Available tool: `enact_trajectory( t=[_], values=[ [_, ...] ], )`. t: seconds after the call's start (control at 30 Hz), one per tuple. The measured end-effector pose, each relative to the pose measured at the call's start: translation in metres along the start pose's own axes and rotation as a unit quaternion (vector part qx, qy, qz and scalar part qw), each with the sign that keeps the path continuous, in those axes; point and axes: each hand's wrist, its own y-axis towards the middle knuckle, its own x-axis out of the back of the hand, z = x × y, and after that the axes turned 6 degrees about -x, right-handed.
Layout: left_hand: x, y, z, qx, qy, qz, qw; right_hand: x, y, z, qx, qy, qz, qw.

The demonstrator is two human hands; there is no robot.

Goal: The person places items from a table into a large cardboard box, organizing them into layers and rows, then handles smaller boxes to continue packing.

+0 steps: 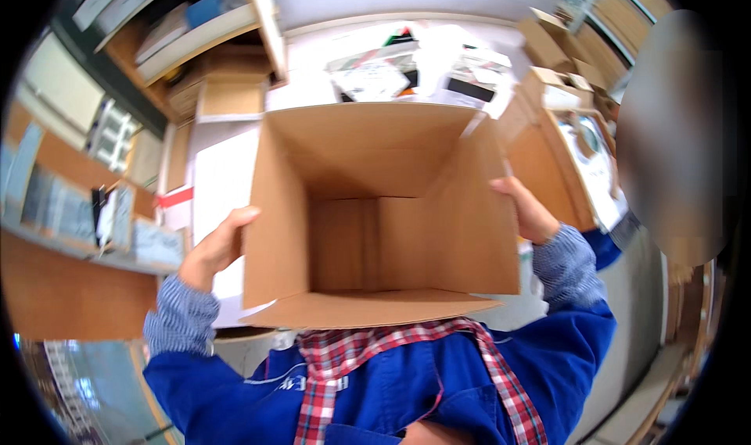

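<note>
STEP: open cardboard box (375, 234) held up, empty | left hand (213, 249), right hand (532, 210): fingers grasping box side walls | NEXT: likely needs steady, level two-hand support.

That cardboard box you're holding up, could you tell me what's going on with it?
A person in a blue jacket with a red checked collar holds an open cardboard box between both hands, its open top turned toward the camera. The left hand presses on the box's left wall and the right hand on its right wall. The box looks empty inside, with its flaps spread outward. Behind it are a white table strewn with papers, shelves on the left and more cardboard boxes on the right.
</note>
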Motion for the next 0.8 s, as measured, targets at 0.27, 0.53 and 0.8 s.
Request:
enact_trajectory(
  t=[0.27,0.53,0.8],
  values=[
    [0.031,-0.005,0.014,-0.033,-0.054,-0.01,0.998,0.011,0.007,-0.005,0.012,0.051,-0.02,0.998],
    [0.037,-0.001,0.028,-0.077,-0.128,-0.058,0.987,0.043,0.017,-0.028,0.038,0.13,-0.031,0.99],
    [0.062,0.015,0.105,-0.186,-0.367,-0.08,0.908,0.091,0.054,-0.095,0.159,0.281,0.101,0.941]
  ],
)
